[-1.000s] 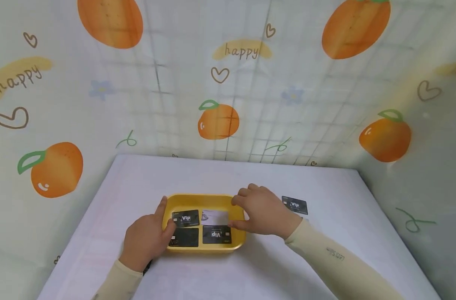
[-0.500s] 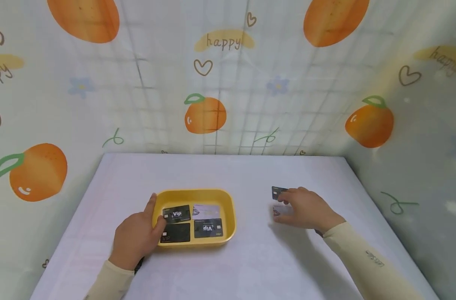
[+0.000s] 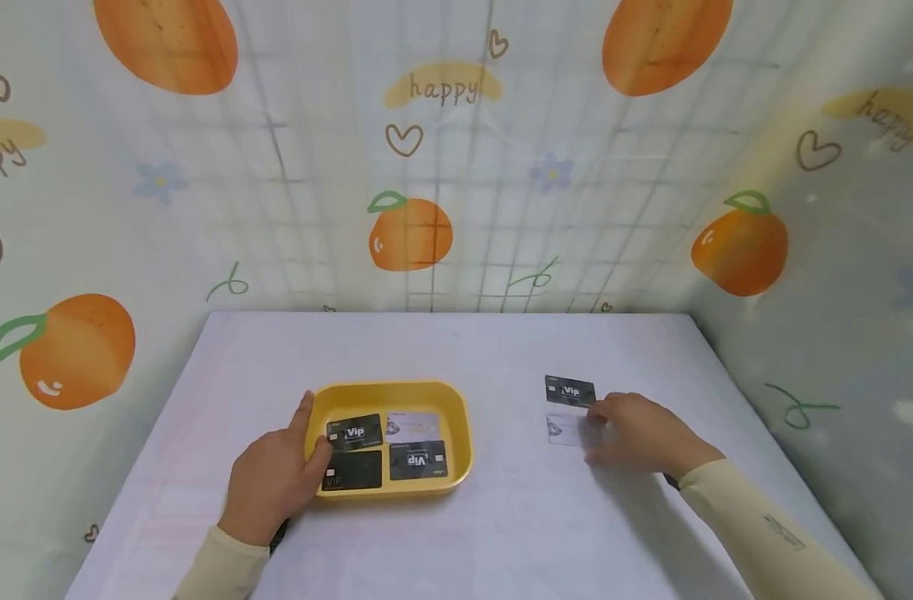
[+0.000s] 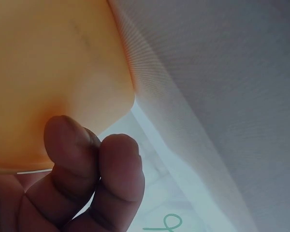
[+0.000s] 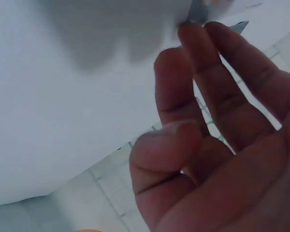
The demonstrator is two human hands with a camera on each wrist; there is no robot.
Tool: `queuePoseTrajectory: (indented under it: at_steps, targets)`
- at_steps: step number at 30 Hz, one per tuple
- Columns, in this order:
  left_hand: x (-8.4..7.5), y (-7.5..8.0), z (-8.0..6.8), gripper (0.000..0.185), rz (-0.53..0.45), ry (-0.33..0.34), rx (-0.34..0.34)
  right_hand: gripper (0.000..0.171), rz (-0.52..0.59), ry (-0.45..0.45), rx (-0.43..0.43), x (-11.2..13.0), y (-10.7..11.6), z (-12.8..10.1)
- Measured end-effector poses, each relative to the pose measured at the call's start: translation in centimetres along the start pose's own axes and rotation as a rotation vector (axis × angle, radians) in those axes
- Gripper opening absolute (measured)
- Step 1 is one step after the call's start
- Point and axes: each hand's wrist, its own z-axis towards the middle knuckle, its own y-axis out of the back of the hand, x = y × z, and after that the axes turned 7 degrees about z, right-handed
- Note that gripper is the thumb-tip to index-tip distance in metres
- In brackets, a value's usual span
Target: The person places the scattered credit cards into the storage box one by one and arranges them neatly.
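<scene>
My left hand grips the left side of a yellow tray, thumb over the rim. In the left wrist view, bent fingers lie against its outer wall. My right hand is at the right end of a pale patterned card lying on the table, its thumb and fingers apart. Just behind that card lies a black Vip card. The right wrist view has the fingertips near the tabletop, with the cards mostly cut off. No card is visibly lifted.
Inside the tray lie a black Vip card, a pale card, a darker VIP card and an upside-down Vip card. A white-covered table carries everything. A fruit-print curtain hangs behind.
My right hand has gone from the tray's right rim over to the two table cards, then drawn slightly right, uncovering the black card. The left hand stays on the tray; the head view has shifted.
</scene>
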Motion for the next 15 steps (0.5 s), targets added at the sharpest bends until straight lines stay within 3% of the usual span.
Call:
queuePoseTrajectory:
  at_steps: [15]
  targets:
    - [0.1, -0.23, -0.07, 0.072, 0.01, -0.01, -0.046, 0.053, 0.054, 0.001, 0.019, -0.37, -0.36, 0.15]
